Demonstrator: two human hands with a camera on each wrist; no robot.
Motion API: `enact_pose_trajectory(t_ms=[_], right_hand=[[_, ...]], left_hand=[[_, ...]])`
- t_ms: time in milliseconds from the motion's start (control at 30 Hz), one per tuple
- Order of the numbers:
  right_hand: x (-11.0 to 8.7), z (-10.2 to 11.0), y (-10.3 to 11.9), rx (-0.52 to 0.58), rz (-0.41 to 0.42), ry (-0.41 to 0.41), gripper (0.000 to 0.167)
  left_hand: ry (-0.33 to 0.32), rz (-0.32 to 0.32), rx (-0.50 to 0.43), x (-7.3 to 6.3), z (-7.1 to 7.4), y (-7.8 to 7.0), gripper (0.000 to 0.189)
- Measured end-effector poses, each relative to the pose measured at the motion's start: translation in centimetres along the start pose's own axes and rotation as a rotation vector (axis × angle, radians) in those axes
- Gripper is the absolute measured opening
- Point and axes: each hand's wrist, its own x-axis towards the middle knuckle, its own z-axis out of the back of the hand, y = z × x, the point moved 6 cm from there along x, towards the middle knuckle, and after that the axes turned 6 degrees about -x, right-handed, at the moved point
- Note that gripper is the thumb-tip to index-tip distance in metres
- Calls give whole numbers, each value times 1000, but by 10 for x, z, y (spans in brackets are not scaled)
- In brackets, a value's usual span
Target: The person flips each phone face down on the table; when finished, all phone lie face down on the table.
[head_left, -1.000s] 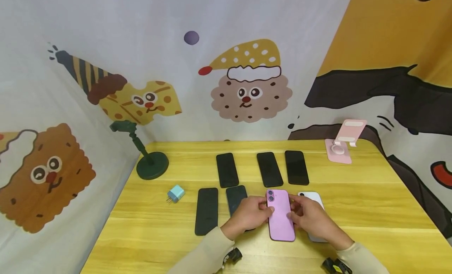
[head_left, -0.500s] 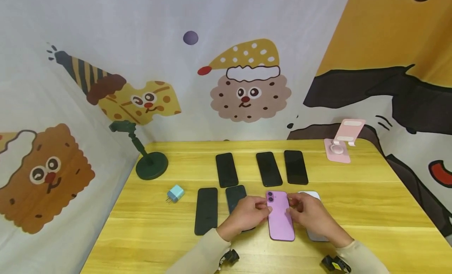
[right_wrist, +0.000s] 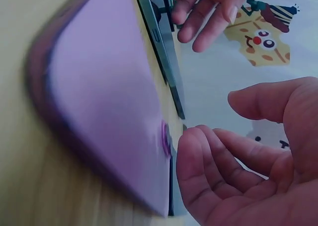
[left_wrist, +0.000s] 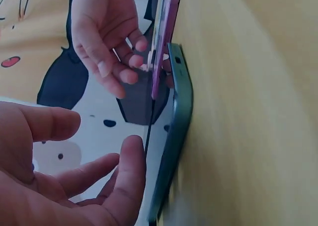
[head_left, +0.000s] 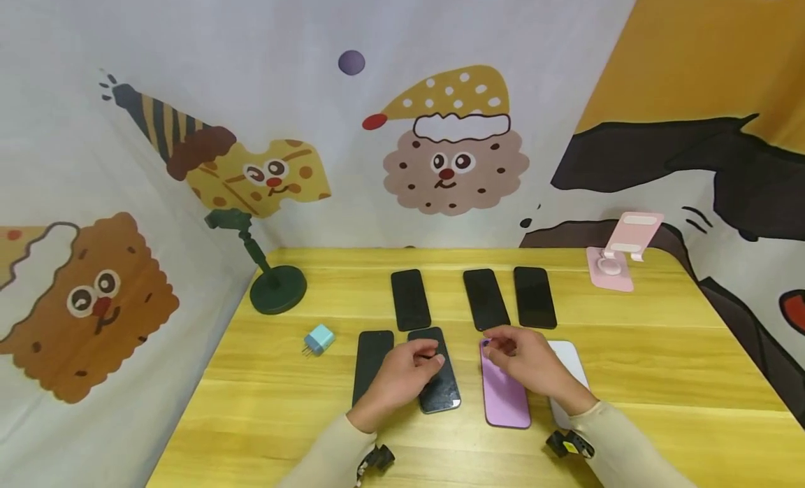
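The pink phone lies back up on the wooden table, its camera end partly hidden under my right hand. That hand hovers with fingers loosely bent, nothing between thumb and fingertips. My left hand is above a dark phone, whose greenish edge shows in the left wrist view. Its thumb and fingers are apart and hold nothing. Left of it another black phone lies partly covered by the hand. A white phone is partly behind my right forearm.
Three black phones, left, middle and right, lie in a back row. A green stand and a blue plug charger are on the left. At the back right stands a pink phone holder.
Both hands have let go of the pink phone, which stays on the table. The left hand has moved left over the dark phone; the right has shifted up over the pink phone's camera end.
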Motion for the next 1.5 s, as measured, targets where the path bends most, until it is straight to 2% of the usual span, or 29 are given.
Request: enact_pose_trajectory(t_ms=[133, 367, 533, 633, 800, 967, 1200, 1500], right_hand=[[10, -9, 8, 36, 23, 12, 31], [28, -30, 21, 77, 11, 39, 32], [35, -44, 28, 165, -38, 77, 37], [34, -53, 28, 249, -82, 129, 43], [29, -61, 31, 314, -113, 170, 48], [23, -60, 33, 385, -139, 170, 49], [21, -61, 34, 411, -163, 143, 48], [14, -66, 35, 426, -170, 74, 48]], left_hand=[[-11, 25, -33, -8, 10, 4, 52], [-73, 81, -3, -16, 25, 10, 57], [-50, 122, -97, -17, 23, 15, 66], [-44, 149, -155, -16, 20, 18, 70], [-50, 174, -250, -17, 18, 17, 77], [-63, 183, -328, -18, 18, 14, 86], [-104, 183, -291, -17, 20, 13, 85], [-102, 137, -336, -14, 23, 14, 68]])
